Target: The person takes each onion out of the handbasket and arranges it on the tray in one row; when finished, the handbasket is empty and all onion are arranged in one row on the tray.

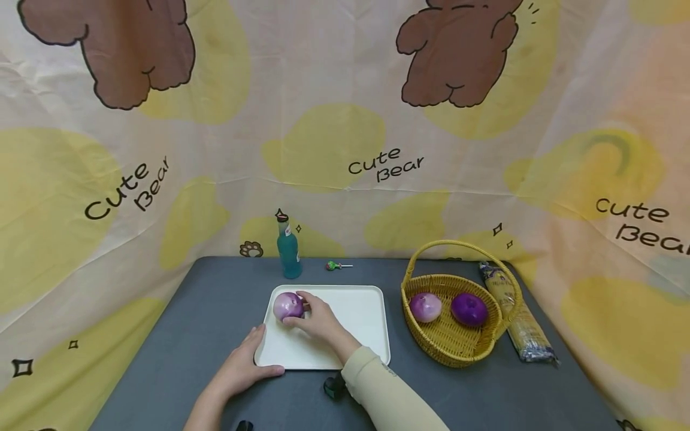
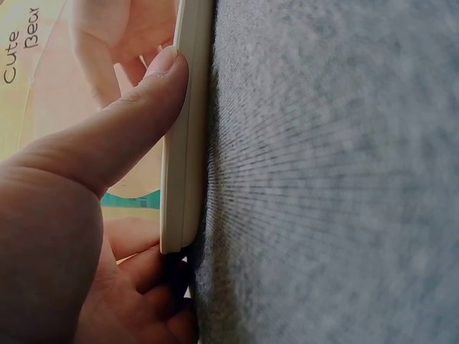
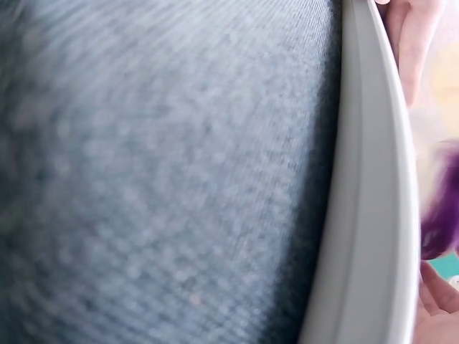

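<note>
A purple onion (image 1: 287,304) sits on the left back part of a white rectangular tray (image 1: 356,335). My right hand (image 1: 319,320) reaches over the tray and holds the onion from its right side, thumb in front and fingertips behind. At the tray's front left corner my left hand (image 1: 245,363) grips the rim, its thumb along the front edge and its fingers along the left side. The left wrist view shows that thumb (image 2: 143,115) on the tray edge. In the right wrist view the onion (image 3: 440,208) is partly cut off beyond the tray's rim.
A yellow wicker basket (image 1: 450,358) with a tall handle holds two onions (image 1: 469,309) on the right. Beside it lies a clear-wrapped long package (image 1: 525,329). A blue-green bottle (image 1: 289,251) and a lollipop (image 1: 333,265) are behind the tray. A small dark object (image 1: 335,388) lies in front.
</note>
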Tool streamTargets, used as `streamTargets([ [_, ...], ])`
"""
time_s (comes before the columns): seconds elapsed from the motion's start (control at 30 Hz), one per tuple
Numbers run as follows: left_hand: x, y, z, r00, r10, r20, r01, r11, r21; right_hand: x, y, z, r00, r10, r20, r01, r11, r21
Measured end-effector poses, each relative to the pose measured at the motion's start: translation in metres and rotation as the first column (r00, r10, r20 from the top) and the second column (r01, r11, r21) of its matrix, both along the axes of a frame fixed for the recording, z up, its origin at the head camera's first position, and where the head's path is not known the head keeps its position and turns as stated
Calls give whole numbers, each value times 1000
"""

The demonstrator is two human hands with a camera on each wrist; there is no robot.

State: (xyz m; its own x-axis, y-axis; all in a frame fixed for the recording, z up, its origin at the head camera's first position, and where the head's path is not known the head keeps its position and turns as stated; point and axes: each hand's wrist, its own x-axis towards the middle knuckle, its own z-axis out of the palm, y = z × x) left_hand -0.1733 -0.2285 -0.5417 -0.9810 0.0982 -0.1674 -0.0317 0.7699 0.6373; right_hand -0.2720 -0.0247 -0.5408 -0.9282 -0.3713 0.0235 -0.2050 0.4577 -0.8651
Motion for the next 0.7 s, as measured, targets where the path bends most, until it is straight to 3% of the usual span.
streamTargets([
  [0.27,-1,0,0,1000,2,-3,-2,1000,-3,1,3,3,1000,-9,5,9,1000,-25],
  [0.7,-2,1,-2,1000,9,8,-9,1000,-19,8,18,31,998,-59,7,59,997,-43],
])
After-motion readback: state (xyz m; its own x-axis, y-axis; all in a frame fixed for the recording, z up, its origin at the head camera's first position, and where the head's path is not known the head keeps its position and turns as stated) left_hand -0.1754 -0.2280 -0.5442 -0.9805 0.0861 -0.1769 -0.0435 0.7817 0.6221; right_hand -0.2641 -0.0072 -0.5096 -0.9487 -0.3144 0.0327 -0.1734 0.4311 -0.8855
